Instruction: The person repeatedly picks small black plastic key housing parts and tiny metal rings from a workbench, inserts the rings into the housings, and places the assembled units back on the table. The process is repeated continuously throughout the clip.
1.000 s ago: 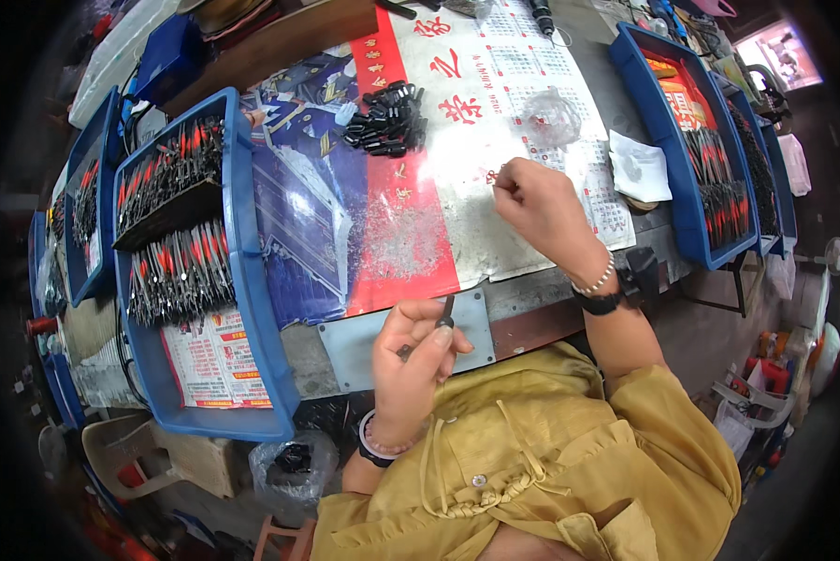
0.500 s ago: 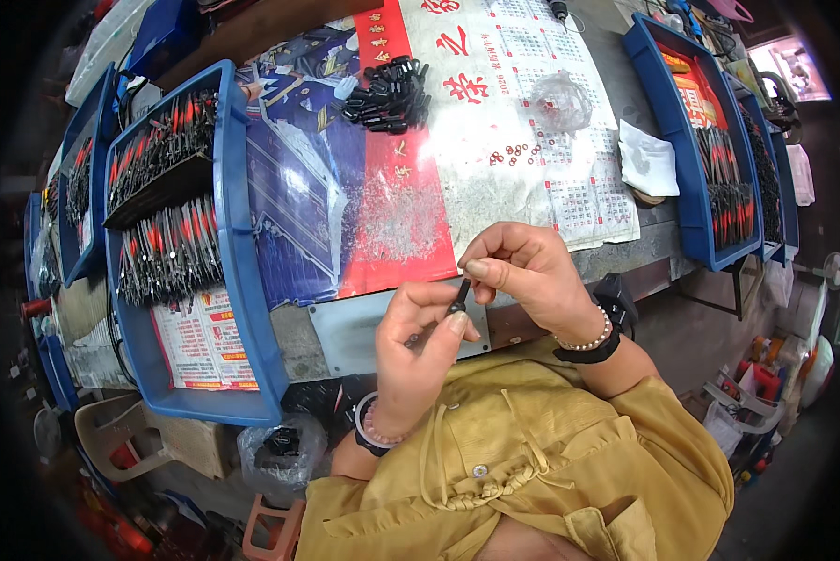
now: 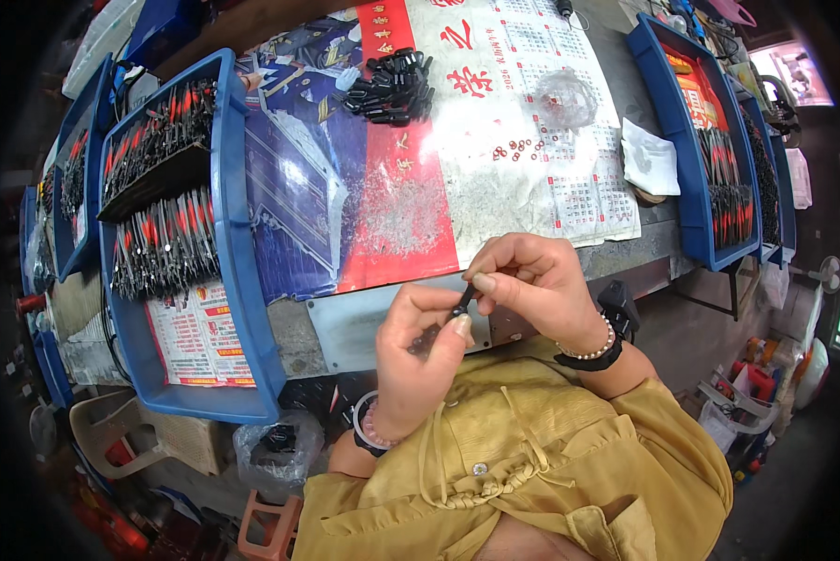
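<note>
Tabletop [image 3: 621, 75] now behind it, right hand [image 3: 537, 287] has reached the black piece [image 3: 466, 296].

On the desk [image 3: 663, 226] lies the sheet [image 3: 485, 201]; from its centre, on it, pile [image 3: 387, 89] at ten-thirty, bag [image 3: 567, 100] at two o'clock, rings [image 3: 519, 150] at three; off it, paper [image 3: 651, 159] then right tray [image 3: 684, 178] of tools [image 3: 727, 196] at three, left tray [image 3: 236, 234] of tools past eight, plate [image 3: 345, 327] at six.

Is a grey table [image 3: 620, 77], mostly covered by a printed sheet [image 3: 439, 178] in blue, red and white. Carries on it a heap of black pieces [image 3: 388, 91], small red rings [image 3: 515, 147] and clear plastic [image 3: 568, 100]. Holds also white paper [image 3: 651, 161] at right, a blue tray [image 3: 236, 192] at left.
</note>
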{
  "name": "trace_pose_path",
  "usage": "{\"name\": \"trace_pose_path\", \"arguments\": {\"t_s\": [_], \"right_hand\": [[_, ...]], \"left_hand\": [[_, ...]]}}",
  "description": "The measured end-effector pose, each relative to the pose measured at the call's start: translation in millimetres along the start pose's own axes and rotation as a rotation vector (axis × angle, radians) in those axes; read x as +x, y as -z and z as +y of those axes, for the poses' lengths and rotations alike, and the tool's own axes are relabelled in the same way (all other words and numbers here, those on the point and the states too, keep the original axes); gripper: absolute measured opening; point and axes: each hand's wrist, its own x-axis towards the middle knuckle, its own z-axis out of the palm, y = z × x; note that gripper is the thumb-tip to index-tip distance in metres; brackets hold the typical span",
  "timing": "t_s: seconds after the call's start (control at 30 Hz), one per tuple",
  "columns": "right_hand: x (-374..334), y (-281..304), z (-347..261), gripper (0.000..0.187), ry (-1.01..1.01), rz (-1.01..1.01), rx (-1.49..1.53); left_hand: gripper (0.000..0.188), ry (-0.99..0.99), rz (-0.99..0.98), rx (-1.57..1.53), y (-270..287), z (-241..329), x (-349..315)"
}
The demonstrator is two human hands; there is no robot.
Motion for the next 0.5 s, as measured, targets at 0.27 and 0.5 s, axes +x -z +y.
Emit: {"name": "trace_pose_path", "arguments": {"t_s": [0.27, 0.5], "right_hand": [[-3, -1, 8, 0.013, 0.392, -0.017, -0.329], [-3, -7, 14, 0.016, 0.603, 0.016, -0.463]], "left_hand": [[0.032, -0.084, -0.001, 0.046, -3, -2, -3], [0.031, -0.172, 0.028, 0.059, -4, -12, -4]]}}
